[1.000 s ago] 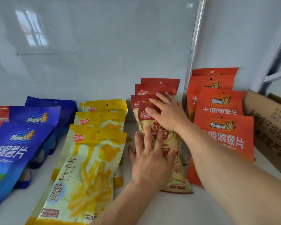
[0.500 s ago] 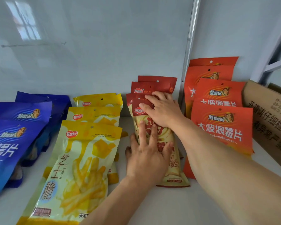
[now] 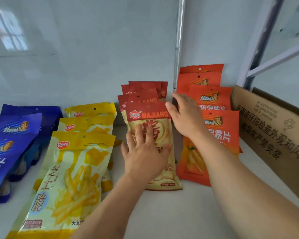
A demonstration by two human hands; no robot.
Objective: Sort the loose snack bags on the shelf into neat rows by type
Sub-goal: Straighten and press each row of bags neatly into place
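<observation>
Four rows of snack bags lie on the white shelf. Blue chip bags are at the left, yellow cheese-stick bags beside them, dark red Majiang bags in the middle, orange chip bags at the right. My left hand lies flat with spread fingers on the front Majiang bag. My right hand sits between the Majiang row and the orange row, its fingers straight along the Majiang bags' right edge.
A brown cardboard box stands along the shelf's right side. A white back wall and a metal upright close the rear. Bare shelf surface shows in front of the middle rows.
My right hand has come off the top of the Majiang bags and moved to their right side. The front bag's red header now shows. My left hand stays pressed on it.
</observation>
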